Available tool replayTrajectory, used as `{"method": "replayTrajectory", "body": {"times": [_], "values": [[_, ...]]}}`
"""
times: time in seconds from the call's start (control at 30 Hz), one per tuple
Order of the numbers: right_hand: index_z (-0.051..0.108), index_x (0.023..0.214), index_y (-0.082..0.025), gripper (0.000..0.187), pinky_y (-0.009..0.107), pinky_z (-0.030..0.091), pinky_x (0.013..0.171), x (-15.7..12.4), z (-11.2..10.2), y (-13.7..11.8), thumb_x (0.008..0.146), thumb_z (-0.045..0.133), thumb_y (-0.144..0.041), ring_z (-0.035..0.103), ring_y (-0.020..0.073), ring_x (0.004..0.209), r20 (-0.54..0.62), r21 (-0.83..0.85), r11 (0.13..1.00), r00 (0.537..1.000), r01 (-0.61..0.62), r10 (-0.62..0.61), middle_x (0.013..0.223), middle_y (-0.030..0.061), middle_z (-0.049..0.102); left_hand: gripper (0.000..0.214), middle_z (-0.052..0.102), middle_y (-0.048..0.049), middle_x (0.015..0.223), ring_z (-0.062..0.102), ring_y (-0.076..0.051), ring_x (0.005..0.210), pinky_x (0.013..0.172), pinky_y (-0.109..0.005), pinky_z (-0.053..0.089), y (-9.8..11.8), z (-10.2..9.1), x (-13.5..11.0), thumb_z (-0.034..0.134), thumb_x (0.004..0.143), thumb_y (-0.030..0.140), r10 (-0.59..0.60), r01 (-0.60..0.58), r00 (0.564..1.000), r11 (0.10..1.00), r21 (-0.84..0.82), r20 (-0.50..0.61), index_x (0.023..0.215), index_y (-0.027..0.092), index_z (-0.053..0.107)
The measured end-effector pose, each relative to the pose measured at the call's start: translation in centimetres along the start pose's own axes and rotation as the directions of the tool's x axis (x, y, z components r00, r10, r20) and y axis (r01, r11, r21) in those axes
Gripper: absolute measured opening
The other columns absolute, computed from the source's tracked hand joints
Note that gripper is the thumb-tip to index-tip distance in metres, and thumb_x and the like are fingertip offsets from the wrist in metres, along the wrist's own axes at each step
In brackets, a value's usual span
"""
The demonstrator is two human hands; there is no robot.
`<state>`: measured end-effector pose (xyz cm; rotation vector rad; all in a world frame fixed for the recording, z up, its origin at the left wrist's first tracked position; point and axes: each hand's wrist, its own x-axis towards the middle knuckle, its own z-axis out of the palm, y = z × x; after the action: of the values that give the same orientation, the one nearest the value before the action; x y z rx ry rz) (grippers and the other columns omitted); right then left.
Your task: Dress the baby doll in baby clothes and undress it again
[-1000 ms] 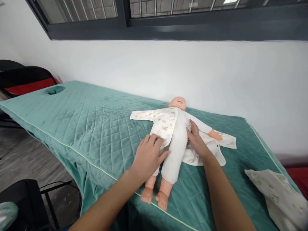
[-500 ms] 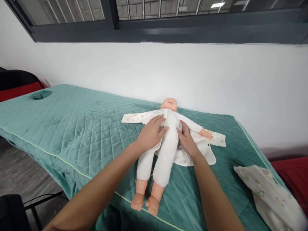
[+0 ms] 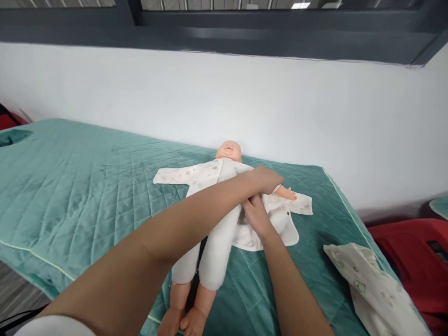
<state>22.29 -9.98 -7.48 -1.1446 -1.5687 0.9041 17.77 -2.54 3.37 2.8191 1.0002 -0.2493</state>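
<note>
A baby doll [image 3: 219, 261] in a white bodysuit lies on its back, head toward the wall. Under it is spread a white printed baby shirt [image 3: 203, 176], one sleeve flat at the left; the other part [image 3: 280, 226] lies open at the right. My left hand [image 3: 268, 179] reaches across the doll's chest and closes over its arm at the right, the doll's small hand [image 3: 287, 192] showing beyond. Just below, my right hand [image 3: 256, 213] is at the doll's side with fingers bent in; my left hand and the doll partly hide what they touch.
A green quilted cover [image 3: 91, 186] lies over the bed, which stands against a white wall [image 3: 196, 98]. Printed cloth [image 3: 371, 284] is bunched at the right edge. Beyond that edge is a red chair-like object [image 3: 402, 242]. A dark window frame [image 3: 245, 35] runs above.
My left hand has left the doll's left-lying chest side and crossed over to its arm at the right. My right hand stays at the doll's side. The view has shifted right.
</note>
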Motion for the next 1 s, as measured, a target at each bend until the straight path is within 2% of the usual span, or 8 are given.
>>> {"method": "replayTrajectory", "body": {"times": [0.13, 0.3, 0.43, 0.5, 0.57, 0.7, 0.87, 1.0], "values": [[0.060, 0.129, -0.024, 0.041, 0.045, 0.044, 0.110, -0.2, -1.1, -0.5, 0.093, 0.059, -0.045, 0.058, 0.0273, 0.125, 0.049, 0.034, 0.998, 0.998, 0.048, -0.049, 0.135, 0.0076, 0.063, 0.045, 0.072, -0.0113, 0.111, 0.068, -0.027, 0.087, 0.072, -0.035, 0.048, -1.0, -0.3, 1.0, 0.057, 0.081, 0.011, 0.003, -0.003, 1.000, 1.000, 0.014, -0.023, 0.125, 0.021, 0.058], [0.060, 0.134, -0.032, 0.040, 0.043, 0.043, 0.110, -0.4, -4.4, -0.3, 0.095, 0.058, -0.040, 0.054, 0.0248, 0.132, 0.142, -0.067, 0.993, 0.986, 0.101, -0.090, 0.139, 0.0030, 0.062, 0.043, 0.072, -0.0056, 0.106, 0.068, -0.024, 0.087, 0.072, -0.032, 0.046, -2.7, -0.6, 0.6, 0.057, 0.081, 0.017, -0.047, 0.047, 0.992, 0.999, -0.010, -0.119, 0.122, 0.027, 0.055], [0.065, 0.123, -0.023, 0.036, 0.049, 0.045, 0.104, -0.2, -7.2, 1.0, 0.090, 0.057, -0.035, 0.059, 0.0306, 0.123, -0.168, -0.429, 0.896, 0.985, -0.114, 0.045, 0.129, 0.0125, 0.065, 0.039, 0.071, -0.0054, 0.112, 0.068, -0.024, 0.093, 0.073, -0.032, 0.046, -2.9, -0.6, -0.1, 0.058, 0.081, 0.022, -0.042, 0.043, 0.986, 0.999, 0.003, -0.162, 0.120, 0.027, 0.054], [0.066, 0.114, -0.018, 0.035, 0.052, 0.044, 0.100, 0.0, -8.0, 1.4, 0.086, 0.062, -0.038, 0.058, 0.0361, 0.119, -0.344, -0.581, 0.741, 0.926, -0.338, 0.153, 0.126, 0.0187, 0.065, 0.035, 0.071, -0.0049, 0.111, 0.067, -0.023, 0.092, 0.072, -0.031, 0.045, -2.8, -0.3, -0.3, 0.057, 0.082, 0.022, -0.028, 0.030, 0.986, 1.000, 0.010, -0.161, 0.117, 0.027, 0.055], [0.067, 0.097, -0.018, 0.030, 0.051, 0.044, 0.093, 0.2, -8.5, 1.4, 0.080, 0.068, -0.043, 0.059, 0.0379, 0.112, -0.411, -0.611, 0.638, 0.877, -0.469, 0.251, 0.113, 0.0186, 0.067, 0.032, 0.071, -0.0047, 0.108, 0.067, -0.023, 0.090, 0.070, -0.030, 0.044, -2.6, 0.0, -0.5, 0.056, 0.082, 0.020, -0.021, 0.026, 0.987, 0.999, 0.028, -0.160, 0.114, 0.026, 0.055], [0.053, 0.060, -0.023, 0.025, 0.034, 0.040, 0.073, 0.5, -9.3, 1.2, 0.065, 0.075, -0.033, 0.058, 0.0254, 0.080, -0.437, -0.305, 0.819, 0.836, -0.486, 0.333, 0.065, 0.0023, 0.058, 0.031, 0.072, -0.0045, 0.106, 0.067, -0.022, 0.087, 0.067, -0.030, 0.042, -2.5, 0.9, -0.6, 0.055, 0.082, 0.015, -0.016, 0.030, 0.983, 0.996, 0.078, -0.182, 0.111, 0.024, 0.057], [0.044, 0.064, -0.025, 0.026, 0.027, 0.031, 0.051, 0.5, -11.4, 0.9, 0.071, 0.064, -0.040, 0.043, 0.0151, 0.055, -0.515, 0.069, 0.906, 0.763, -0.418, 0.392, 0.052, -0.0053, 0.045, 0.029, 0.073, -0.0070, 0.104, 0.068, -0.025, 0.091, 0.073, -0.033, 0.043, -2.4, 1.9, -0.8, 0.056, 0.083, 0.016, 0.045, 0.003, 0.965, 0.983, 0.185, -0.257, 0.111, 0.022, 0.060], [0.035, 0.068, -0.026, 0.035, 0.025, 0.033, 0.045, 0.2, -12.4, 0.2, 0.071, 0.065, -0.042, 0.037, 0.0116, 0.046, -0.485, 0.306, 0.899, 0.761, -0.314, 0.431, 0.052, -0.0091, 0.039, 0.029, 0.073, -0.0093, 0.107, 0.068, -0.027, 0.097, 0.078, -0.035, 0.043, -2.0, 2.4, -1.1, 0.058, 0.085, 0.019, 0.079, -0.018, 0.965, 0.971, 0.238, -0.250, 0.114, 0.021, 0.063]]}}
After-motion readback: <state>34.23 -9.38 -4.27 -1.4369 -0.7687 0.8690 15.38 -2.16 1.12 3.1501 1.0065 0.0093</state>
